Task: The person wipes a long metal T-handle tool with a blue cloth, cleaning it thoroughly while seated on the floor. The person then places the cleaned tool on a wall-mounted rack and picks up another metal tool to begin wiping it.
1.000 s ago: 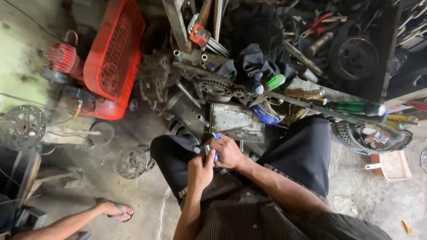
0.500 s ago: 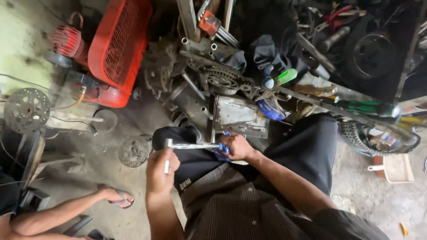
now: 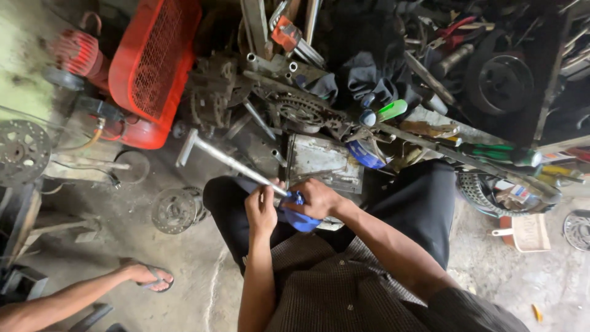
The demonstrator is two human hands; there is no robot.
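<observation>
Arms: both forearms are bent inward and meet over the lap, above the black trousers (image 3: 424, 203).
Left hand (image 3: 261, 212): closed around the shaft of the long silver metal T-shaped wrench (image 3: 230, 161), which points up and left toward the floor.
Right hand (image 3: 316, 198): closed on the blue cloth (image 3: 299, 218) at the near end of the wrench.
Around: red metal mesh guard (image 3: 153, 64) far left; grey toothed sprocket (image 3: 304, 112) and green plastic bottle (image 3: 391, 110) in the pile of parts ahead; another person's foot in a sandal (image 3: 147, 275) on the floor at lower left.
</observation>
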